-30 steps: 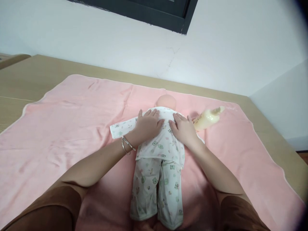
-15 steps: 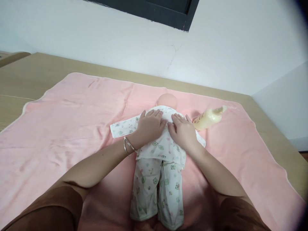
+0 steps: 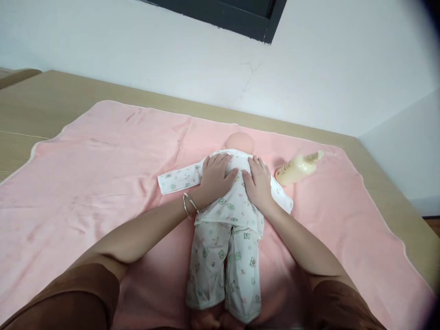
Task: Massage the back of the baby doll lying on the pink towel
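A baby doll (image 3: 239, 142) in a white printed top (image 3: 237, 208) and matching trousers (image 3: 208, 261) lies with its head away from me and its feet near me. No face shows, only the bare round head. My left hand (image 3: 217, 176) rests on the left side of the doll's upper back, fingers stretched out and thumb pointing inward. On the right side, my right hand (image 3: 259, 183) lies flat in the same way. The two thumbs are close together but apart. Neither hand grips anything. A bracelet (image 3: 190, 205) circles my left wrist.
A pink blanket (image 3: 113, 151) with a pale edge is spread beneath the doll over a wooden table (image 3: 85, 89). Just right of the doll is a cream pump bottle (image 3: 297, 168). A white wall (image 3: 172, 59) with a dark frame (image 3: 247, 20) stands behind.
Both hands have shifted slightly on the doll's back, the right one turning inward a little with its fingers pointing more straight ahead. The doll and bottle stay in place.
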{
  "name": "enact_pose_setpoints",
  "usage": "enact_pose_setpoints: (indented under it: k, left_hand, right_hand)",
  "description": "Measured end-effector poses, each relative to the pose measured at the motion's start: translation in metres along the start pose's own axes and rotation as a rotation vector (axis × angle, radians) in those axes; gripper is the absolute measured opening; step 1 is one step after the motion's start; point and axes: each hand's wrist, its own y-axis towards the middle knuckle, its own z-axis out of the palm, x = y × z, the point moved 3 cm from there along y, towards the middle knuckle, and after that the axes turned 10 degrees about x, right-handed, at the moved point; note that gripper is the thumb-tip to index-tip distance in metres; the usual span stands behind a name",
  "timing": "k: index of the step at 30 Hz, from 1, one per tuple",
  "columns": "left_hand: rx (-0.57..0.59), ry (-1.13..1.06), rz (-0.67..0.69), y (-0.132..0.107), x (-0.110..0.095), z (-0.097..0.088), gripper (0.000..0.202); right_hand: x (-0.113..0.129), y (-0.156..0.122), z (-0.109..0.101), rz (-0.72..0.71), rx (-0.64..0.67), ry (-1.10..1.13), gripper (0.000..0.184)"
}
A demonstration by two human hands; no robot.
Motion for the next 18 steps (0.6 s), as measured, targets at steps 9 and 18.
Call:
enact_pose_setpoints:
  k: [9,18]
  left_hand:
    - [-0.011,-0.021,0.019,0.0,0.002,0.0,0.047]
    - [-0.013,-0.025,0.046,0.0,0.004,-0.002,0.046]
  right_hand:
    - [0.002,0.0,-0.001,-0.015,-0.011,0.009,0.057]
    - [0.011,-0.007,-0.021,-0.166,-0.102,-0.001,0.048]
